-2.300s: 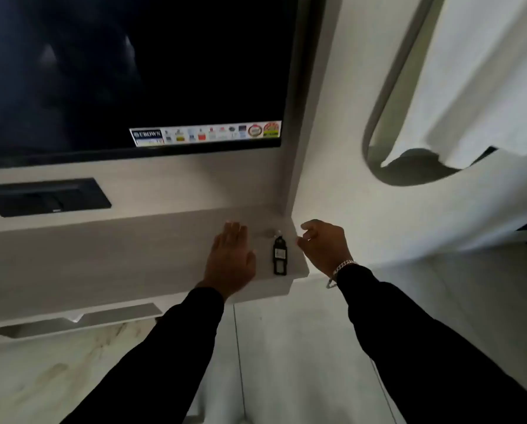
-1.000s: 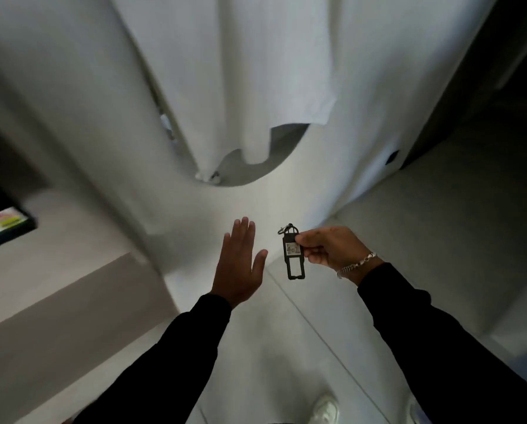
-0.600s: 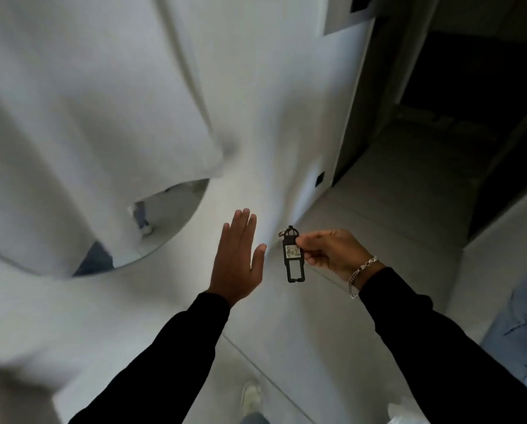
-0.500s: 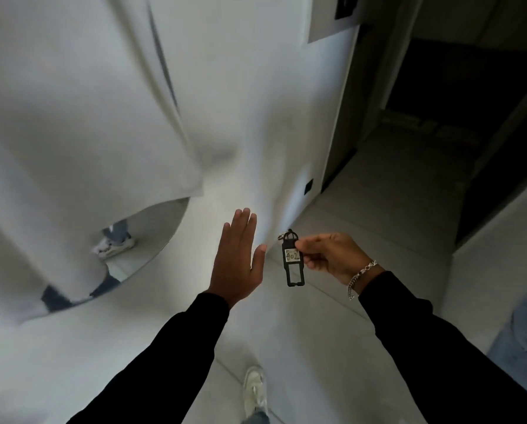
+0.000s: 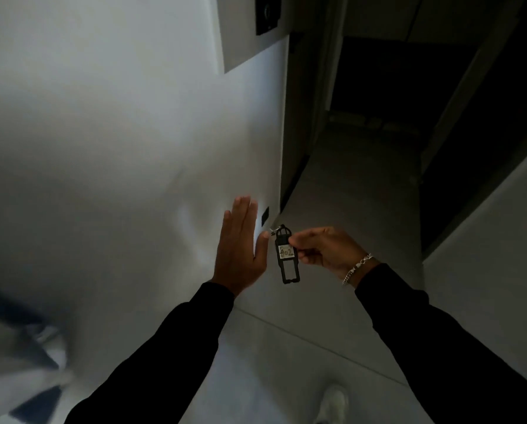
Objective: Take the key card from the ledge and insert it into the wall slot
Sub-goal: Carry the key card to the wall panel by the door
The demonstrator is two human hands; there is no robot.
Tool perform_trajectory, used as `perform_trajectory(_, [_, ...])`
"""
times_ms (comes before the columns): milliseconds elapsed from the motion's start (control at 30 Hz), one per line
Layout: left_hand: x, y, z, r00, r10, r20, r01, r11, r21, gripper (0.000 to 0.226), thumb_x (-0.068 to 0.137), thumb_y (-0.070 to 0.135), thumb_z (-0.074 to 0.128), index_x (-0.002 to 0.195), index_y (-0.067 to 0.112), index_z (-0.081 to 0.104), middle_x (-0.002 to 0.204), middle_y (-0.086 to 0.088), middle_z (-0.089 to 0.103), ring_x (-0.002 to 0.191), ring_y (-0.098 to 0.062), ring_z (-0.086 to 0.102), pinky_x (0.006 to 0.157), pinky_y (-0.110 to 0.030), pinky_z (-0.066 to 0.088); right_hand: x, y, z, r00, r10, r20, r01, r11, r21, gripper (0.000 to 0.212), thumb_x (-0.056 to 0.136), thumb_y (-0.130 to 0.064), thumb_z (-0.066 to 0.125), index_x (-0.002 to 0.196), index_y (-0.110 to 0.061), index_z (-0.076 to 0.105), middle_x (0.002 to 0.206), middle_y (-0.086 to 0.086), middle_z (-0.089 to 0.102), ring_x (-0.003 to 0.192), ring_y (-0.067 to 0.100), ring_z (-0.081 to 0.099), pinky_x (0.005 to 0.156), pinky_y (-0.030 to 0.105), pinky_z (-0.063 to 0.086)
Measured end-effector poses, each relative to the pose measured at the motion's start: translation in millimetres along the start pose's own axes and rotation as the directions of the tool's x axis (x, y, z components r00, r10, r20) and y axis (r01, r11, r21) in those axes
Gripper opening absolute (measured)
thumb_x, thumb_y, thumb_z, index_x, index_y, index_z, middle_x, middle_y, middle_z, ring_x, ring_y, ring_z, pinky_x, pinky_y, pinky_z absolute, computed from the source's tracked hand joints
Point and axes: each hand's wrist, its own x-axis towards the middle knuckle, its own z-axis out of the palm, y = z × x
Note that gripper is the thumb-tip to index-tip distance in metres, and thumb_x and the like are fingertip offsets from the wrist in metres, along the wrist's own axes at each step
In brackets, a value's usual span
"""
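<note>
The key card (image 5: 287, 261) is a slim black tag with a white label and a small ring at its top. It hangs upright in the air, pinched at its upper side by my right hand (image 5: 326, 248), which wears a bracelet. My left hand (image 5: 240, 249) is flat and open just left of the tag, fingers together and pointing up, holding nothing. A dark wall unit (image 5: 267, 14) sits on a grey panel high up on the white wall; whether it has a slot I cannot tell. The ledge is out of view.
The white wall (image 5: 109, 142) fills the left side. A small dark socket (image 5: 265, 215) sits low on it near the corner. A dim corridor with a dark doorway (image 5: 387, 87) opens ahead. Another wall (image 5: 485, 270) stands at the right. My shoe (image 5: 334, 403) is on the tiled floor.
The tag has left the ledge and is now in my right hand. The view has swung right, away from the TV, ledge and mirror, toward the corridor wall. Both hands keep their pose.
</note>
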Motion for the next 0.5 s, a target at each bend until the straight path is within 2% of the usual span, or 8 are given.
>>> perform_trajectory(200, [118,3,48,0.997,-0.044,-0.063,0.046,0.998,0.041,0.065,0.098,0.034,0.032,0.153,0.001,0.022,0.165,-0.019,0.019,0.156,-0.03,0.009,0.128,-0.054,0.012,89,-50,-82,0.998,-0.011,0.063,0.012,1.0,-0.028,0.012,0.078,-0.006,0.074,0.087,0.001,0.072,0.074,0.01,0.068,0.054,0.012,0.058,0.05,0.016,0.054])
perform_trajectory(400, [218,-3,72,0.978,-0.08,-0.192,0.098,0.991,0.088,0.065,0.098,0.035,0.032,0.153,0.001,0.024,0.164,-0.019,0.021,0.155,-0.03,0.012,0.127,-0.054,0.014,183,-121,-143,0.987,-0.059,0.151,0.078,0.989,-0.122,0.003,0.077,-0.005,0.074,0.08,-0.007,0.075,0.067,0.004,0.069,0.051,0.007,0.06,0.048,0.015,0.053])
perform_trajectory(500, [263,-17,82,0.96,-0.08,-0.267,0.112,0.988,0.108,0.064,0.098,0.034,0.033,0.152,0.0,0.025,0.164,-0.019,0.022,0.155,-0.03,0.012,0.127,-0.054,0.014,237,-154,-155,0.969,-0.096,0.229,0.142,0.971,-0.191,0.01,0.076,-0.003,0.075,0.072,-0.013,0.076,0.059,0.0,0.07,0.049,0.007,0.059,0.048,0.015,0.053])
